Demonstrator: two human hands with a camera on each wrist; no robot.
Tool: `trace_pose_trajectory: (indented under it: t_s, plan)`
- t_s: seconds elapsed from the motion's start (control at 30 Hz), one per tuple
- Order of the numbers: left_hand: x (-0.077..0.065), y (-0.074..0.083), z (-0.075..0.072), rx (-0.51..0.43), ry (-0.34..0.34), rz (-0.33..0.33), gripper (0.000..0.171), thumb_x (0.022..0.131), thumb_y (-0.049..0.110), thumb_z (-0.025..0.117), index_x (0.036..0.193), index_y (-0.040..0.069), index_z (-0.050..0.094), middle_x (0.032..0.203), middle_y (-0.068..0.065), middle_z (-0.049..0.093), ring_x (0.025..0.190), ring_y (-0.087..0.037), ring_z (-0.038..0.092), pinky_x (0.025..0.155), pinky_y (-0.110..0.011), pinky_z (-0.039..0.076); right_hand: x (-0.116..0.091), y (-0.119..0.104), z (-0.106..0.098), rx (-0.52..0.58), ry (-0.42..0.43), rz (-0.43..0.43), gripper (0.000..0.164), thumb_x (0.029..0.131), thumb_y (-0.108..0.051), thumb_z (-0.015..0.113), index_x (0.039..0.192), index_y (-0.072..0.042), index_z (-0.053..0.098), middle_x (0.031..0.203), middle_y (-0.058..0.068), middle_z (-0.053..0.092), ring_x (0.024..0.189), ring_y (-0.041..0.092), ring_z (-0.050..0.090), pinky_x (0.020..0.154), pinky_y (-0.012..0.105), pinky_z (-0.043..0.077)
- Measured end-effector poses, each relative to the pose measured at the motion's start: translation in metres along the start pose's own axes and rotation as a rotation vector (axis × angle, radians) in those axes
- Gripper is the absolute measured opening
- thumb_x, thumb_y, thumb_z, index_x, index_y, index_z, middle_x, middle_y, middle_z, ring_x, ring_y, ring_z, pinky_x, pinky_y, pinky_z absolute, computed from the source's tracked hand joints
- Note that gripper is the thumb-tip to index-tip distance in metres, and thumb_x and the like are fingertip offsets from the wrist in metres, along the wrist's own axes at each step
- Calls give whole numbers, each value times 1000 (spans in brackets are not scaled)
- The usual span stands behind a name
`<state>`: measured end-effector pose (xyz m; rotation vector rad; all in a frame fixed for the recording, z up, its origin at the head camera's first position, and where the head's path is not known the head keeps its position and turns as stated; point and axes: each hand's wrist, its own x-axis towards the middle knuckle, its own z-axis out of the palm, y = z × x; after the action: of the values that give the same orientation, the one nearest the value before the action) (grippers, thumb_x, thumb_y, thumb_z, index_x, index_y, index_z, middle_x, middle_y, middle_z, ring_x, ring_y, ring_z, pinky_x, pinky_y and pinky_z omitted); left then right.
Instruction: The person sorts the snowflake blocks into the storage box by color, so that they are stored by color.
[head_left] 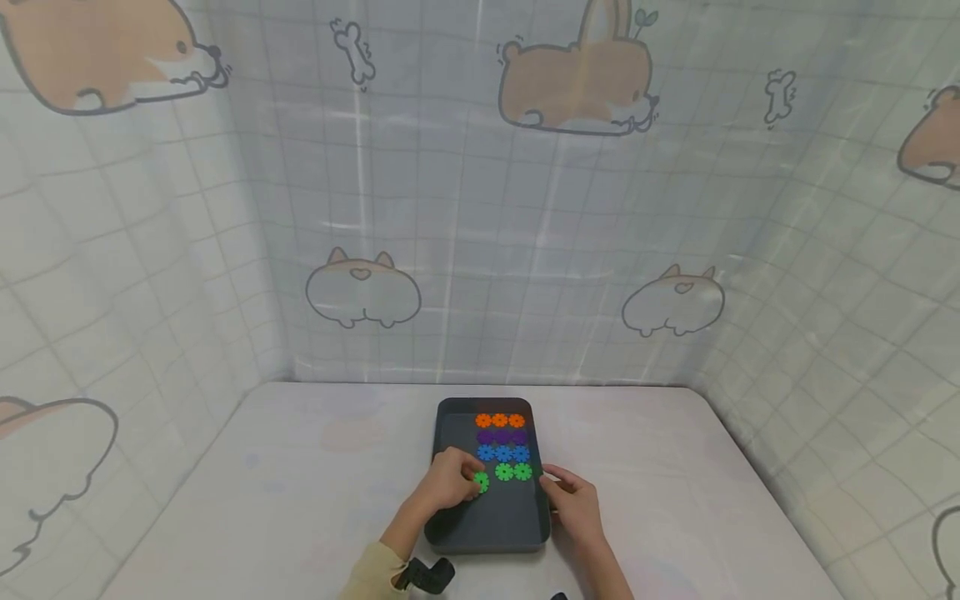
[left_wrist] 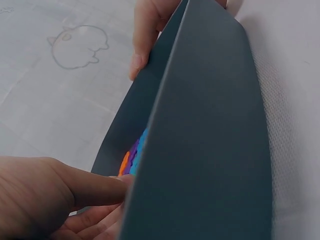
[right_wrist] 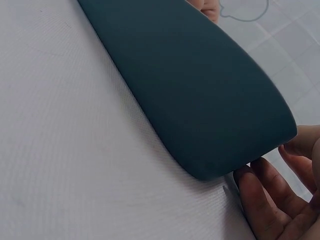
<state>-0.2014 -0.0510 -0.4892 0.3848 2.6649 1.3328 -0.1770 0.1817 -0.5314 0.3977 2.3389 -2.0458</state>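
Note:
A dark grey tray [head_left: 487, 529] lies lengthwise on the table. My left hand [head_left: 448, 479] reaches over its left side and pinches a green notched plastic disc [head_left: 482, 482] between thumb and fingers. Two more green discs [head_left: 513, 472] lie to the right of it. Beyond them are rows of blue discs [head_left: 503, 453], purple discs [head_left: 503, 437] and orange discs [head_left: 500, 421]. My right hand [head_left: 576, 502] holds the tray's right wall, a fingertip over the rim in the left wrist view. In that view the tray wall hides the pinched disc.
The white table [head_left: 660, 467] stretches out on both sides of the tray. A grid-patterned curtain [head_left: 480, 208] with cartoon dogs encloses the back and sides. Near my left wrist, a black device [head_left: 431, 575] sits at the sleeve.

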Motion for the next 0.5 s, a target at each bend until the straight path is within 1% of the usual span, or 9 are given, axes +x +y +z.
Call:
trace_pose_trajectory:
  t_s: [0.2,0.37,0.5]
  plan:
    - [3,-1,2,-6,-4,14,25,79,-3,76,103,-4,72,80,-5,66,61,-12,63,58,-32,56,-1,0,0,-11,6,-2,35,90,-25,70,120,-6,69,95,10,68,72,20,63,59,31,53]
    - [6,0,1,30,3,26,25,78,-1,77,103,-2,73,82,-6,66,65,-13,62,60,-34,56,-2,-1,-1,-19,10,-1,34,90,-24,70,119,-6,69,95,10,68,72,20,62,59,31,53]
    - [10,1,1,37,6,33,27,76,-2,78,102,-2,73,82,-7,66,67,-14,61,60,-33,56,-2,-1,-2,-19,9,1,34,90,-23,70,119,-6,69,95,10,69,71,20,63,58,31,53]
